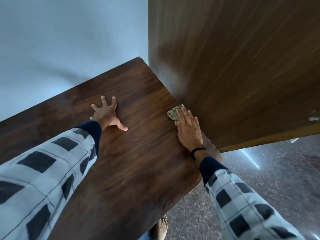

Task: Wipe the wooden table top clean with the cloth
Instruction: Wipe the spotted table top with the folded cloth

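Note:
The dark wooden table top (138, 153) fills the middle of the head view. My right hand (187, 128) lies flat on a small beige patterned cloth (174, 113), pressing it onto the table at its right edge, right beside the wooden panel. Only the cloth's far end shows beyond my fingers. My left hand (107, 114) rests on the table's middle with fingers spread wide, holding nothing. Both arms wear checked sleeves with dark cuffs.
A tall brown wooden panel (242, 66) stands against the table's right side. A pale blue wall (60, 40) runs behind the table. Speckled floor (268, 170) lies to the right, and a bare foot (161, 227) shows below the table's near edge.

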